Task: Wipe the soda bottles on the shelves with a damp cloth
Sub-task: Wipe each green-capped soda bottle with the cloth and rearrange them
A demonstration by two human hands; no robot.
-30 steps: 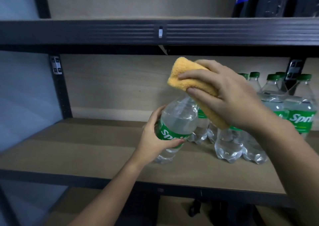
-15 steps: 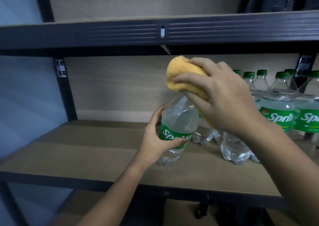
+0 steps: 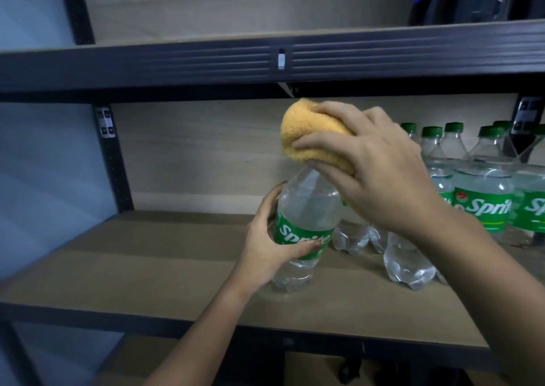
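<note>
My left hand (image 3: 267,248) wraps round the green label of the clear plastic Sprite bottle (image 3: 303,226), fingers curled behind it and thumb across the front, while its base rests on the brown wooden shelf (image 3: 147,270) about midway along, nearer the front edge than the back panel. My right hand (image 3: 380,173) has the bunched yellow-orange cloth (image 3: 309,133) closed in its grip, fingers spread over the top, and presses it down over the bottle's cap and neck, which the cloth hides. To wipe well, I judge I should keep the left grip firm on the label so the bottle neither tips nor slides, then twist the cloth round the cap and draw it down the shoulder, turning the bottle to reach its far side. Too much downward push could dent the soft plastic. The other green-capped bottles (image 3: 483,191) stand close together toward the right end of the shelf, and my right forearm crosses just in front of them, so I should keep my elbow high to avoid knocking one.
</note>
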